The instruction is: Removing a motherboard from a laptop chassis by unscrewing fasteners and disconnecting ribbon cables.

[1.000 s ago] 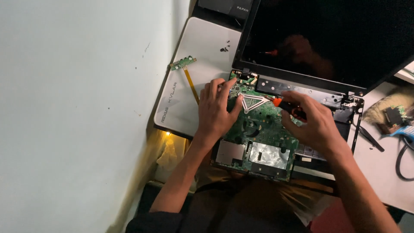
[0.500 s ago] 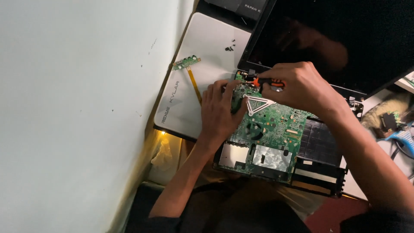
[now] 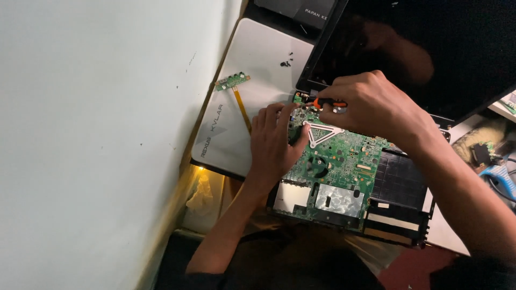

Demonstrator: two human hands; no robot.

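Frame centre: left hand (image 3: 274, 145) lies flat, fingers spread, on the motherboard (image 3: 344, 166). Right hand (image 3: 376, 104) pinches an orange-handled screwdriver (image 3: 328, 103) at the board's upper edge.

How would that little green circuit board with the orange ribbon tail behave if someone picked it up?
The small green board looks thin and flat, so probably very light and stiff. Its orange ribbon is a narrow flat strip, likely floppy, so it would dangle and could crease. Lying loose on the smooth white panel, it would probably slide at a nudge rather than roll.
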